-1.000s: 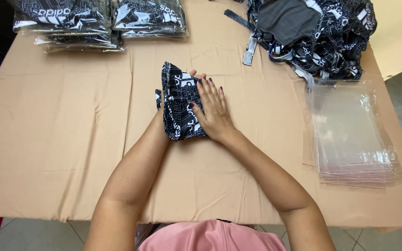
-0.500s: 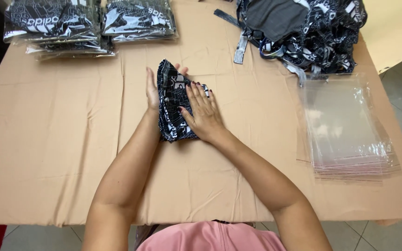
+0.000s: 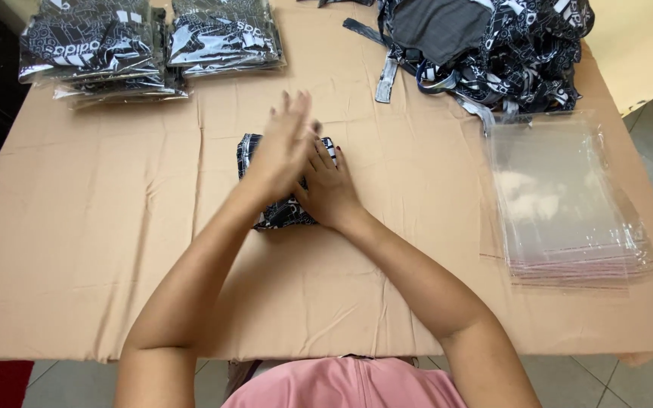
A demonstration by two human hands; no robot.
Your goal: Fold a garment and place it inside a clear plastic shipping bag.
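- Landmark: the folded garment (image 3: 266, 215), black with a white pattern, lies flat at the middle of the table (image 3: 100, 249), which is covered by a tan cloth.
- Far left of and beyond the folded garment: two stacks of bagged garments (image 3: 149, 45) in clear film, set side by side near the table's far edge, well apart from the folded garment.
- Left hand (image 3: 281, 147): positioned over the folded garment's far half, palm open, fingers (image 3: 290, 106) spread wide and extended. The hand is motion-blurred; contact with the fabric cannot be confirmed. It holds nothing.
- Right hand (image 3: 326, 189): laid flat on the folded garment's right portion, palm down, fingers (image 3: 325, 155) extended and slightly apart, pressing on the fabric without gripping it. It lies partly beneath the left hand.
- Right of and beyond the folded garment: a loose pile of unfolded garments (image 3: 493, 45) in the same black-and-white print, with grey lining showing and a strap trailing toward the table's centre.
- Right of the folded garment, near the table's right edge: a stack of clear plastic bags (image 3: 561, 204), lying flat, empty, just nearer than the loose pile.
- Near edge: a pink garment on the person's torso (image 3: 349, 385).
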